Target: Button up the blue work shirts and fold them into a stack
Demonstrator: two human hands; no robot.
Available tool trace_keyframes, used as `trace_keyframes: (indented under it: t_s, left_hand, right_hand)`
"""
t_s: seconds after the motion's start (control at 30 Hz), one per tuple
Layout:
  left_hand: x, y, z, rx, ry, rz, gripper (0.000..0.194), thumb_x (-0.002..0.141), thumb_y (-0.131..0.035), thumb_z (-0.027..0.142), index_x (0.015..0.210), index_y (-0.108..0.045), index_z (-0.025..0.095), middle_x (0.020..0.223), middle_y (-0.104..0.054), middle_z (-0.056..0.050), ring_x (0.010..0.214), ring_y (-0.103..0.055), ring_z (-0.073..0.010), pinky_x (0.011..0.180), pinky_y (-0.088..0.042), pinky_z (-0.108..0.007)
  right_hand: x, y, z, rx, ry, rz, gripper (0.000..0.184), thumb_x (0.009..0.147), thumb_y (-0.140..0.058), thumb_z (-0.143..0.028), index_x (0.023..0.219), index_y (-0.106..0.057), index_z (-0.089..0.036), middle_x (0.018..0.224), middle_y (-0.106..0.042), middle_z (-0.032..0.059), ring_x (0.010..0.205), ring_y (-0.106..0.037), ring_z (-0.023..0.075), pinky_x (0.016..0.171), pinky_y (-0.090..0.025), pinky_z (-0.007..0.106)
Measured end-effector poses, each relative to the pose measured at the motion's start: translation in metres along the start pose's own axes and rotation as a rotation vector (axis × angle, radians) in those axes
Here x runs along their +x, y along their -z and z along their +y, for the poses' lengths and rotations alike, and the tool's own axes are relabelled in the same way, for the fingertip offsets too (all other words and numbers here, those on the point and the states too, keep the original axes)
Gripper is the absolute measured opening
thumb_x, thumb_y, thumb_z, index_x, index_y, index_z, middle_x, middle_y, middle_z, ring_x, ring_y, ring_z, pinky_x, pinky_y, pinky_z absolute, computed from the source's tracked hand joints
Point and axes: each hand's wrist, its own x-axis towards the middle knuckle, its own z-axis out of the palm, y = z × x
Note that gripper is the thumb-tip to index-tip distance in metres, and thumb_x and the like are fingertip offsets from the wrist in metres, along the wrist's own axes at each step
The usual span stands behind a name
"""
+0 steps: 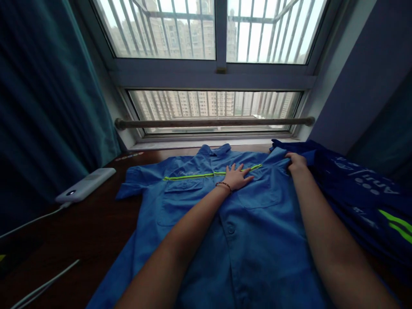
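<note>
- i see the shirt (260, 236) spread front-up on the table (96, 231), collar (214, 150) toward the window (186, 38), so its front lies within reach.
- my left hand (236, 177) grasps nothing; it lies spread on the chest, probably steadying the cloth.
- my right hand (296, 161) pinches the shirt near the sleeve (278, 155), which seems to give control of that edge.
- a darker garment (350, 184) lies beside my right arm.

Seemingly a high-rise home: blue curtain (54, 94), barred window (212, 79), apartment blocks (203, 103) outside.
</note>
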Motion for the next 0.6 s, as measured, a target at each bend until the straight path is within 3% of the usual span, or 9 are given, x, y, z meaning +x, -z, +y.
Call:
trace_keyframes:
  t_s: [0.13,0.2,0.23,0.3,0.37,0.4,0.43,0.5,0.6]
  left_hand:
    - [0.002,0.001,-0.001,-0.073,0.0,0.038,0.059,0.075,-0.032,0.067,0.124,-0.042,0.035,0.137,-0.034,-0.004,0.126,-0.02,-0.0372,0.097,-0.007,-0.062]
    - [0.007,0.003,-0.005,-0.222,0.002,0.105,0.056,0.077,-0.034,0.063,0.12,-0.047,0.028,0.131,-0.041,-0.006,0.125,-0.026,-0.0321,0.101,-0.011,-0.054]
    - [0.01,0.005,-0.007,-0.347,0.022,0.147,0.054,0.079,-0.034,0.06,0.117,-0.05,0.024,0.127,-0.046,-0.007,0.123,-0.031,-0.0288,0.103,-0.017,-0.049]
    - [0.014,0.01,-0.013,-0.702,0.113,0.209,0.053,0.083,-0.029,0.055,0.112,-0.051,0.016,0.118,-0.053,-0.011,0.115,-0.044,-0.023,0.099,-0.03,-0.039]
    - [0.016,0.016,-0.018,-1.118,0.228,0.197,0.055,0.084,-0.025,0.057,0.113,-0.045,0.014,0.113,-0.055,-0.013,0.102,-0.055,-0.0202,0.088,-0.042,-0.035]
    - [0.016,0.018,-0.02,-1.294,0.271,0.164,0.057,0.083,-0.026,0.059,0.116,-0.04,0.014,0.112,-0.055,-0.014,0.095,-0.058,-0.0198,0.083,-0.046,-0.035]
    - [0.016,0.019,-0.021,-1.425,0.3,0.125,0.06,0.081,-0.029,0.06,0.119,-0.035,0.015,0.112,-0.054,-0.015,0.089,-0.061,-0.0196,0.078,-0.049,-0.034]
    - [0.014,0.019,-0.021,-1.523,0.32,0.061,0.067,0.077,-0.041,0.06,0.125,-0.026,0.016,0.111,-0.053,-0.016,0.079,-0.063,-0.019,0.073,-0.051,-0.034]
    - [0.011,0.015,-0.014,-1.302,0.287,0.051,0.082,0.072,-0.058,0.049,0.133,-0.012,0.017,0.103,-0.056,-0.013,0.07,-0.063,-0.0166,0.067,-0.052,-0.033]
  right_hand:
    - [-0.008,0.0,-0.009,-0.019,0.074,0.335,0.036,0.063,-0.04,-0.005,0.091,-0.06,-0.013,0.08,-0.064,0.0031,0.074,-0.059,0.0142,0.059,-0.05,0.02]
    - [-0.025,-0.004,-0.018,-0.005,0.208,0.312,0.032,0.062,-0.043,-0.006,0.087,-0.061,-0.013,0.081,-0.064,0.0029,0.074,-0.06,0.0142,0.06,-0.049,0.02]
    - [-0.035,-0.006,-0.025,0.0,0.263,0.173,0.029,0.062,-0.045,-0.007,0.086,-0.062,-0.013,0.079,-0.064,0.0027,0.073,-0.06,0.014,0.06,-0.049,0.02]
    - [-0.056,-0.006,-0.04,-0.045,0.261,-0.315,0.026,0.061,-0.055,-0.009,0.085,-0.063,-0.012,0.076,-0.064,0.0033,0.069,-0.06,0.0146,0.061,-0.049,0.021]
    - [-0.072,-0.004,-0.054,-0.158,0.122,-0.833,0.028,0.058,-0.065,-0.013,0.086,-0.064,-0.011,0.076,-0.065,0.0058,0.069,-0.061,0.0168,0.063,-0.05,0.025]
    - [-0.076,-0.003,-0.059,-0.218,0.059,-0.975,0.03,0.057,-0.068,-0.015,0.086,-0.064,-0.01,0.076,-0.065,0.0073,0.069,-0.061,0.0177,0.064,-0.05,0.027]
    - [-0.077,-0.003,-0.062,-0.287,0.034,-0.993,0.029,0.057,-0.069,-0.017,0.085,-0.064,-0.011,0.076,-0.065,0.008,0.068,-0.061,0.0178,0.064,-0.051,0.027]
    - [-0.072,-0.006,-0.062,-0.438,0.088,-0.772,0.016,0.06,-0.067,-0.017,0.075,-0.064,-0.011,0.067,-0.064,0.0071,0.062,-0.061,0.0165,0.06,-0.05,0.026]
    - [-0.056,-0.015,-0.049,-0.634,0.203,-0.434,0.006,0.057,-0.067,-0.012,0.057,-0.061,-0.013,0.049,-0.058,0.0027,0.059,-0.06,0.0167,0.057,-0.048,0.024]
